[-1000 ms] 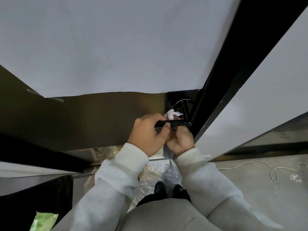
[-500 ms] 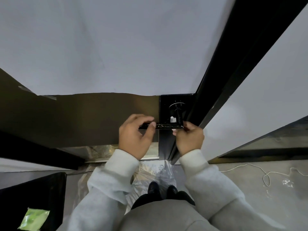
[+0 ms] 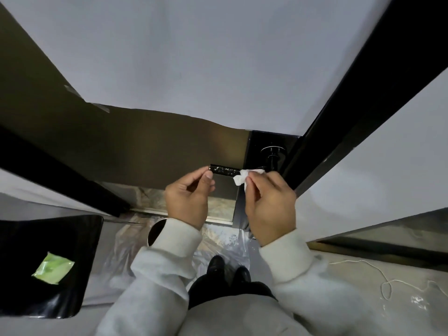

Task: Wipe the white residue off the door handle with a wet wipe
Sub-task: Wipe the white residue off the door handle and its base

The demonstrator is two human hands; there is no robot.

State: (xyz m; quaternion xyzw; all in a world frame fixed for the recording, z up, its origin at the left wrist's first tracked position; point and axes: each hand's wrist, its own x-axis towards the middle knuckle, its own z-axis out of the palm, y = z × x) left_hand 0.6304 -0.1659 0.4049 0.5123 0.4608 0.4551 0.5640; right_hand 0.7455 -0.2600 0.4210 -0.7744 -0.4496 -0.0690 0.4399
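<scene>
A black lever door handle (image 3: 224, 170) sticks out from a black plate on the door, with white streaks on its top face. My left hand (image 3: 189, 197) pinches the handle's free left end between thumb and fingers. My right hand (image 3: 269, 207) holds a crumpled white wet wipe (image 3: 242, 178) and presses it on the handle's right part, near the round base (image 3: 272, 150). The stretch of handle between my two hands is bare and shows the residue.
The black door frame (image 3: 339, 117) rises just right of the handle. A black tray (image 3: 48, 267) at lower left holds a green wipe packet (image 3: 53, 267). Clear plastic sheeting (image 3: 218, 241) covers the floor by my shoes. A white cord (image 3: 385, 284) lies at right.
My left hand slid from the middle of the handle to its left end. The wipe in my right hand came from under the handle onto its right part. The view tilted.
</scene>
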